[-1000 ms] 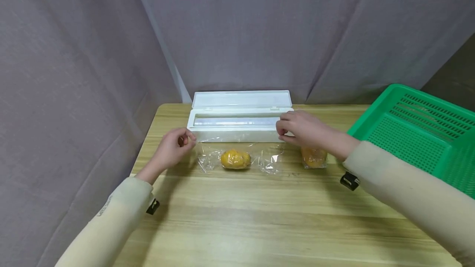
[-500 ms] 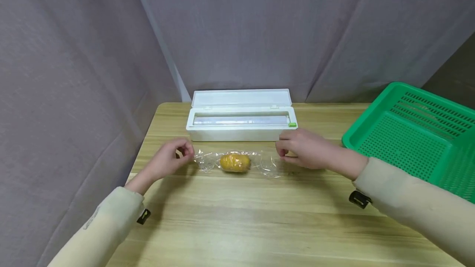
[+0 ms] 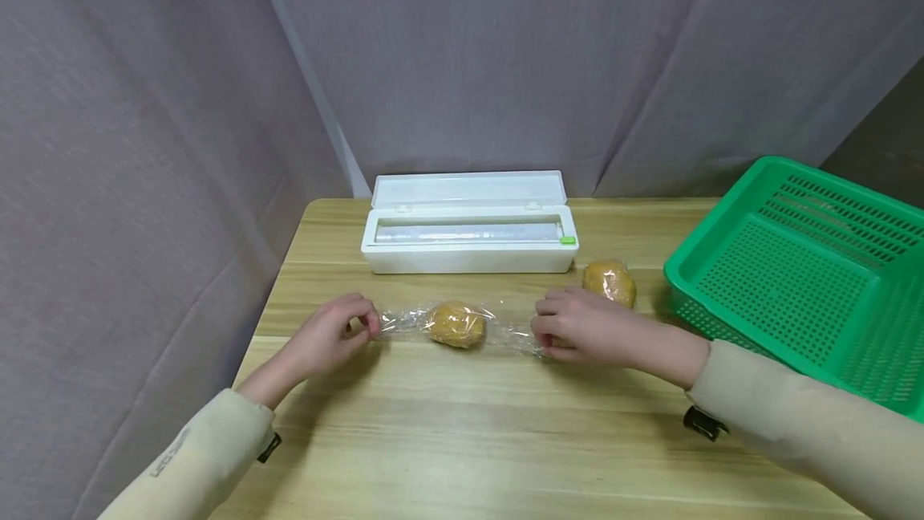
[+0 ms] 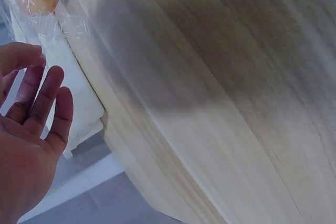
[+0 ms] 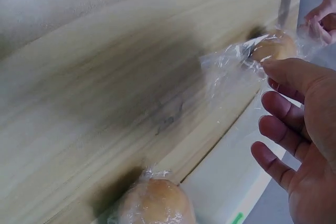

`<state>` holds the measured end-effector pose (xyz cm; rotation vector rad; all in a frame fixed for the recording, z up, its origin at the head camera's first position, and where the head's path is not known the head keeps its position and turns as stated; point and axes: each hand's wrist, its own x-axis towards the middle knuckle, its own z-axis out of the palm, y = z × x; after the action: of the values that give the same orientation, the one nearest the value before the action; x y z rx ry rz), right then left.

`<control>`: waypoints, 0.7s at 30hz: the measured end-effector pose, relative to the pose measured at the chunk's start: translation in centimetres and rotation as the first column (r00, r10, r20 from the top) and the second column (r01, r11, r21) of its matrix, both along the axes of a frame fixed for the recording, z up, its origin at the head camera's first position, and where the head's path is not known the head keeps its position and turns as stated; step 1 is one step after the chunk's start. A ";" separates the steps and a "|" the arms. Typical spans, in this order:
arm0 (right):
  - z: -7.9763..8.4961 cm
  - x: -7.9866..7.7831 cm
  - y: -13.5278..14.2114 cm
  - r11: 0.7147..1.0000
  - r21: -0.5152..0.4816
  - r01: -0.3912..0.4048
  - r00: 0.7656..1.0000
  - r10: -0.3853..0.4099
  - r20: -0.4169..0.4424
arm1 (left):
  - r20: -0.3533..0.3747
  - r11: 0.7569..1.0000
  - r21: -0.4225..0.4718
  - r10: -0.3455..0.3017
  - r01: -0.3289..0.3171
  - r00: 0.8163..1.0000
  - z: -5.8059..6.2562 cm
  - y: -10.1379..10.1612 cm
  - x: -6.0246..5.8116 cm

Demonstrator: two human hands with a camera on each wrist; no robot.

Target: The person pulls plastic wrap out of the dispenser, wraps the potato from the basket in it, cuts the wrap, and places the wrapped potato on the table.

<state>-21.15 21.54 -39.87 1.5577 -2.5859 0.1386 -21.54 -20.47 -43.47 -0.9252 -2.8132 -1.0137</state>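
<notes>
A rounded golden-brown piece that looks like a bun (image 3: 456, 324) lies at mid-table inside a strip of clear cling film (image 3: 514, 337). The film is gathered into narrow tails on both sides. My left hand (image 3: 326, 337) pinches the left tail between thumb and forefinger, its other fingers loosely bent in the left wrist view. The right hand (image 3: 593, 327) pinches the opposite tail. From the right wrist, the wrapped bun (image 5: 277, 49) shows just beyond the thumb, and the film spreads below it. Behind my right hand sits a second film-wrapped bun (image 3: 610, 282).
Behind the bun stands a white cling film dispenser (image 3: 469, 262), its lid up, a film roll (image 3: 465, 233) inside and a green slider (image 3: 568, 240) on its right. A green slotted basket (image 3: 671, 273) stands at the right. Grey cloth hangs along the back and left.
Both hands have come down and nearer with the film, which now forms twisted tails. The bun has shifted slightly nearer and turned. The second bun, hidden half a second ago, shows again.
</notes>
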 end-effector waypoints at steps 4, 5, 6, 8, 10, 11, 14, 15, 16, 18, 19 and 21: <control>0.2 0.4 0.1 1.000 -0.011 0.016 1.000 -0.016 -0.001 | 0.001 1.000 0.005 0.018 -0.018 1.000 0.1 -0.3 0.3; 0.3 0.5 0.2 1.000 -0.015 0.018 1.000 -0.018 -0.003 | -0.004 1.000 0.002 0.018 -0.018 1.000 0.1 -0.3 0.3; 0.3 0.5 0.2 1.000 -0.017 0.020 1.000 -0.020 -0.005 | -0.015 1.000 -0.001 0.012 -0.012 1.000 0.0 -0.4 0.3; 0.2 0.6 0.4 1.000 -0.016 0.025 1.000 -0.025 -0.005 | -0.049 1.000 -0.020 -0.006 0.005 0.999 -0.1 -0.4 0.4; 0.0 0.6 0.4 1.000 -0.010 0.022 1.000 -0.022 0.001 | -0.095 0.998 -0.050 -0.037 0.032 0.995 -0.4 -0.5 0.4; -0.1 0.6 0.4 1.000 -0.006 0.018 1.000 -0.018 0.000 | -0.117 0.997 -0.070 -0.050 0.042 0.992 -0.5 -0.5 0.4; -0.7 0.7 0.2 1.000 0.009 0.002 1.000 -0.002 -0.008 | -0.174 0.989 -0.136 -0.072 0.049 0.982 -0.8 -0.5 0.6; -1.0 0.7 0.1 1.000 0.015 -0.003 1.000 0.003 -0.014 | -0.192 0.986 -0.159 -0.077 0.046 0.978 -0.9 -0.4 0.6; -1.2 0.7 0.0 1.000 0.024 -0.007 1.000 0.008 -0.023 | -0.208 0.983 -0.181 -0.082 0.044 0.975 -0.9 -0.4 0.6; -1.8 0.7 -0.1 0.999 0.044 -0.010 0.999 0.012 -0.040 | -0.246 0.975 -0.217 -0.096 0.042 0.964 -1.0 -0.2 0.6; -2.0 0.7 -0.2 0.998 0.056 -0.010 0.999 0.013 -0.046 | -0.263 0.972 -0.231 -0.103 0.041 0.959 -1.1 -0.1 0.6; -2.5 0.7 -0.4 0.997 0.077 -0.003 0.998 0.008 -0.058 | -0.295 0.967 -0.251 -0.119 0.043 0.948 -1.2 0.0 0.5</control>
<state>-20.48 21.13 -42.33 1.5691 -2.5713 -0.0062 -21.00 -20.42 -44.69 -1.1189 -2.6854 -0.4809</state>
